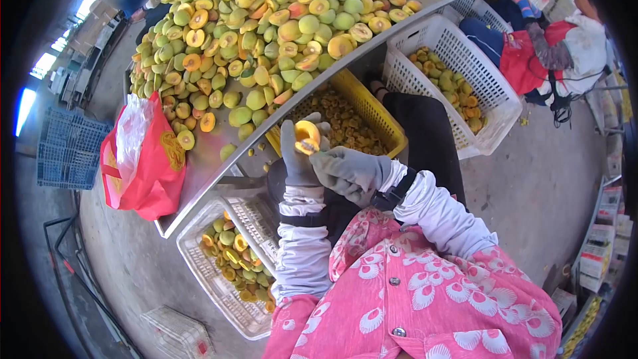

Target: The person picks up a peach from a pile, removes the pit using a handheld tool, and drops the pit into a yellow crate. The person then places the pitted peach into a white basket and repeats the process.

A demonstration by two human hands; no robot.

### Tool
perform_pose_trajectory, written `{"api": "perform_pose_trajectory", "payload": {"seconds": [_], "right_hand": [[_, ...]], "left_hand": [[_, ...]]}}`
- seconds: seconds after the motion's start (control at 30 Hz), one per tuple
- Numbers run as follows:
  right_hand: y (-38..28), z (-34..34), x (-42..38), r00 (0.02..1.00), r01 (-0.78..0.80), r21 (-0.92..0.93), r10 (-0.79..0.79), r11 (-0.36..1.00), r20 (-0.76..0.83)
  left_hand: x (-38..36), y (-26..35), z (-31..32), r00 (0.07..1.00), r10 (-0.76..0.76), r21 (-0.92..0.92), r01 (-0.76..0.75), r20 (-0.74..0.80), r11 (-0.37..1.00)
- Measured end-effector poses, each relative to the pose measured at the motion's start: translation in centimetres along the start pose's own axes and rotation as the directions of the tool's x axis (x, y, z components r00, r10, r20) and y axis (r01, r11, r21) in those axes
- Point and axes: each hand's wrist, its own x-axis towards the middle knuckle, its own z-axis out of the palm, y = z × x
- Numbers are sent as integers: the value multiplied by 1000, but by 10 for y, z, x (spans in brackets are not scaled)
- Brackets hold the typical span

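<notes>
At the far left a blue plastic crate stands on the concrete floor, and just right of it a red plastic bag hangs at the left end of the bench. The bench is a long metal tray that runs from near left to far right, and it carries a big heap of peach halves, some with green skin up and some with the orange flesh up. Under the near end of the bench a white basket stands on the floor with cut fruit inside. In the middle, near the camera, the person's left hand, in a grey glove, is closed around a peach half and holds it up with the cut side toward the camera, just in front of the bench edge. The right hand, also in a grey glove, is clenched just beside the fruit, with the fingers touching its lower edge; it seems to grip a small tool, but I cannot tell which one. Behind the hands, under the bench, a yellow basket holds small brownish pieces. Further right a second white basket contains more fruit. At the far right another person in red clothes sits near this basket.
</notes>
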Motion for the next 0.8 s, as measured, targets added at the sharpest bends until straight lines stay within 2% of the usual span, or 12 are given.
{"api": "perform_pose_trajectory", "payload": {"seconds": [0.03,0.07,0.1,0.17,0.23,0.3,0.4,0.5,0.57,0.7,0.77,0.8], "right_hand": [[-1,1,3,995,7,-177,-24,984,-93],[-1,-6,7,996,16,-189,-33,982,-85],[4,-18,10,983,105,-152,-125,983,-134],[5,-40,17,958,197,-137,-221,971,-183],[10,-46,15,646,-150,-889,-638,432,-419],[10,-35,15,680,-162,-827,-546,539,-489],[23,-20,28,645,-88,-914,-676,395,-355],[34,-25,49,623,-281,-917,-673,282,-398],[60,-64,75,532,-367,-844,-656,391,-535],[72,-101,62,548,-391,-837,-634,383,-546],[36,-71,44,661,-303,-611,-300,732,-688],[34,-73,49,668,-305,-612,-294,730,-684]], "left_hand": [[2,-2,-7,998,-47,-182,52,29,982],[1,-2,-4,995,-2,-48,-3,-103,999],[15,-11,11,894,208,26,-216,-397,976],[15,0,1,878,223,195,-152,-423,969],[12,1,-3,890,253,214,-182,-380,960],[10,-3,-4,893,285,226,-215,-348,950],[5,-5,-3,861,407,355,-294,-305,887],[-20,-3,3,791,506,754,-88,-344,651],[-46,5,-2,604,790,959,-147,-107,242],[-117,57,-67,555,826,995,31,-94,92],[-135,84,-112,525,851,843,454,8,-288],[-132,100,-137,516,848,878,342,122,-335]]}}
